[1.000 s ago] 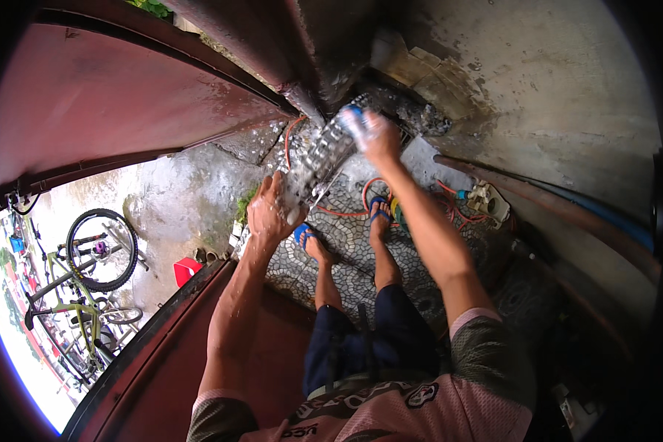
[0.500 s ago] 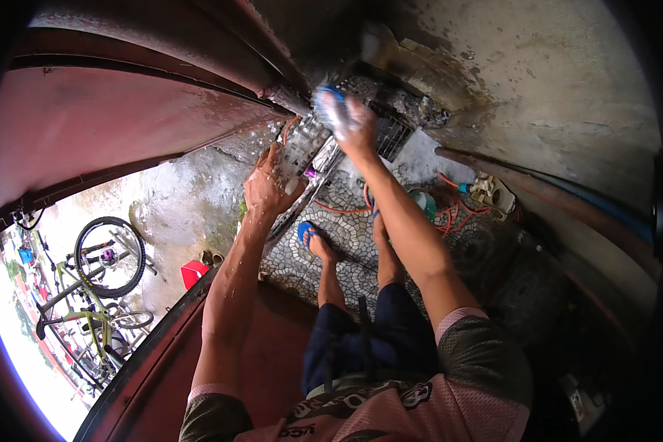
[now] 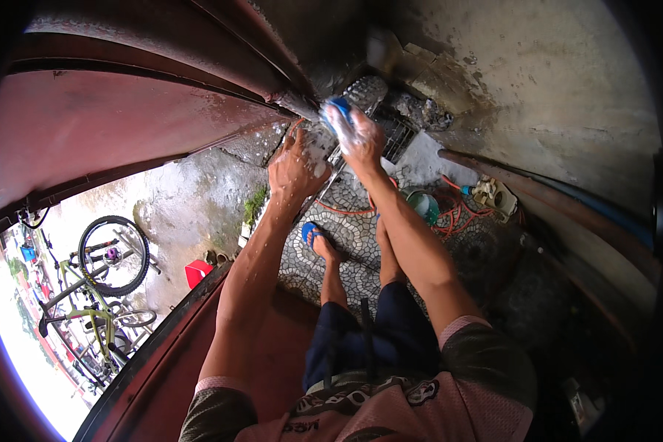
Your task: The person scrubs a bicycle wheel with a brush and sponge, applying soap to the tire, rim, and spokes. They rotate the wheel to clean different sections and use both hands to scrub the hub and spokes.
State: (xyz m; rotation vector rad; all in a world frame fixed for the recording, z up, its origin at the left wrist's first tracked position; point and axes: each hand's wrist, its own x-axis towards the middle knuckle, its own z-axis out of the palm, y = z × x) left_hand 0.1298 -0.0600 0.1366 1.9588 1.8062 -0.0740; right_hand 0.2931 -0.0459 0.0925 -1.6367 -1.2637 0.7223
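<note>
My right hand (image 3: 363,140), white with suds, grips a blue scrubber (image 3: 337,110) above the metal drain grate near the foot of the red gate. Whether it is a brush or a sponge I cannot tell. Left of it, my wet left hand (image 3: 296,171) has its fingers and thumb around a grey, suds-covered thing (image 3: 317,140), whose kind is unclear. Part of that thing lies hidden behind the hand. Beyond the scrubber stands another grey, bumpy thing (image 3: 366,91) with foam on it.
Red gate panels (image 3: 125,121) rise on the left, a stained wall (image 3: 560,88) on the right. An orange hose (image 3: 460,214) coils by a green tub (image 3: 423,206) and a pump-like device (image 3: 493,195). Foam (image 3: 438,162) covers floor beside the grate (image 3: 396,136). A bicycle (image 3: 88,309) stands outside.
My left hand has shifted right and slightly nearer my right hand, and the grey thing with it. My right hand has moved slightly right and down with the blue scrubber.
</note>
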